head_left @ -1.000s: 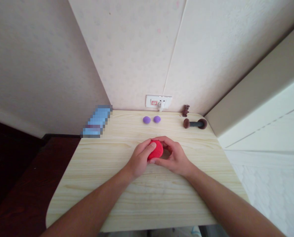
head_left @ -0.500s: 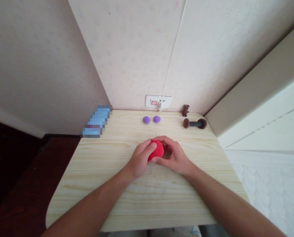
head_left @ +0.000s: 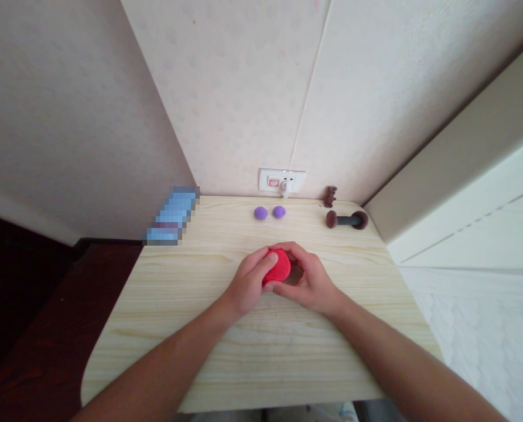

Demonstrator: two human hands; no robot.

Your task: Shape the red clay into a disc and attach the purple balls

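A flattened red lump of clay is held between both hands over the middle of a pale wooden table. My left hand curls round its left side, thumb pressed on top. My right hand cups its right side with fingers bent over the far edge. Under the right palm something dark shows, too hidden to name.
Two small purple balls lie near the table's far edge below a wall socket. A brown dumbbell-like piece and a small brown figure sit at the far right corner. A blurred blue patch is at the far left. A white surface adjoins the table's right side.
The fingers have shifted slightly on the red lump; both hands stay in the same place on the table.
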